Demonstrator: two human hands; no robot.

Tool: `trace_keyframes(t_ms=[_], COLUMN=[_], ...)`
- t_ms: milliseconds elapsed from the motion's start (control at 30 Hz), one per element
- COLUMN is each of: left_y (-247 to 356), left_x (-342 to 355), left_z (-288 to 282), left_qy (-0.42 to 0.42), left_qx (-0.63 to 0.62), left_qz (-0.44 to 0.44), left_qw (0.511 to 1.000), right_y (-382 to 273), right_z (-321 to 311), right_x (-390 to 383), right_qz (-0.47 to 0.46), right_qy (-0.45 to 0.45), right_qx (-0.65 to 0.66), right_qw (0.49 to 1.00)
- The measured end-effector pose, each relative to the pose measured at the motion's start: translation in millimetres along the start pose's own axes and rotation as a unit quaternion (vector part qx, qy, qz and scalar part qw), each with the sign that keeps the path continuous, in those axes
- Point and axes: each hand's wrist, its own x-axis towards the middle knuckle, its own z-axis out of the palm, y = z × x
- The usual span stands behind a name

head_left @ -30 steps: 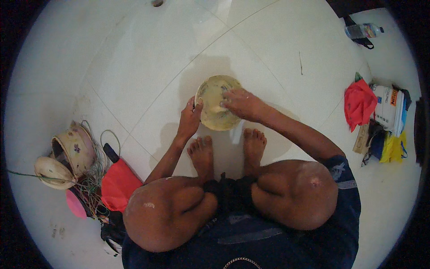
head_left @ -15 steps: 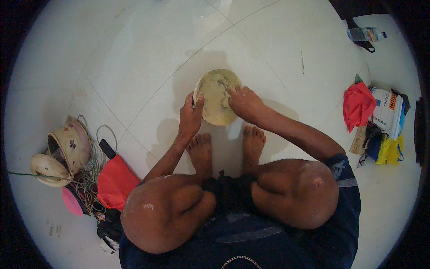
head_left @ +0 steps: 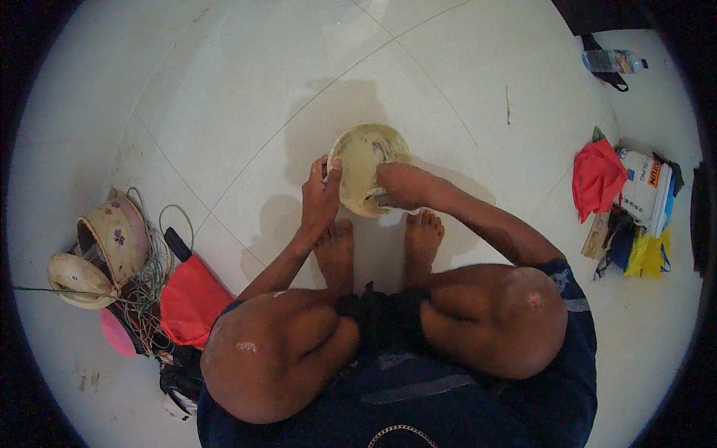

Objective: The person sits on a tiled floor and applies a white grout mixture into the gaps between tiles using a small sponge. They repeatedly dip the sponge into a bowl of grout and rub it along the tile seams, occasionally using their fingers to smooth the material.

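Observation:
A round, pale-yellow bowl smeared with beige paste is at the centre of the view, just beyond my bare feet. My left hand grips its left rim, thumb on the near inside and fingers round the outside. My right hand is down inside the right part of the bowl with bent fingers; what they hold, if anything, is hidden.
At left lie a flowered container, a lid, tangled cords and a red bag. At right are red cloth, a white container, a yellow bag and a bottle. White tiled floor surrounds me.
My right hand has moved down and toward me within the bowl, its fingers now bent and tucked. The bowl shifted up, then back nearer me, with my left hand still on it.

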Motion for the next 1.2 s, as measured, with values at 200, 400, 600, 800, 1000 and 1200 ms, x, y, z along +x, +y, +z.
trace_keyframes(t_ms=[200,400,600,800,1000,1200], left_y=[-3,-9,-3,-19,12,17], left_x=[-1,4,3,3,1,-1], left_z=[-1,-4,-1,0,-6,-4], left_qy=[-0.008,-0.019,-0.046,-0.036,-0.006,0.052], left_qx=[-0.016,-0.03,-0.013,-0.018,0.009,-0.016], left_qz=[0.023,-0.002,-0.029,0.013,0.013,0.038], left_qw=[1.0,0.999,0.998,0.999,1.0,0.998], right_y=[-3,12,25,16,-13,-1], right_z=[-20,-5,8,-22,-47,-22], right_x=[3,2,2,-2,-13,-4], right_qz=[0.008,-0.087,-0.099,-0.111,-0.086,-0.019], right_qy=[0.055,0.038,-0.025,0.009,0.085,0.006], right_qx=[-0.023,-0.069,0.001,-0.101,-0.251,-0.208], right_qw=[0.998,0.993,0.995,0.989,0.96,0.978])
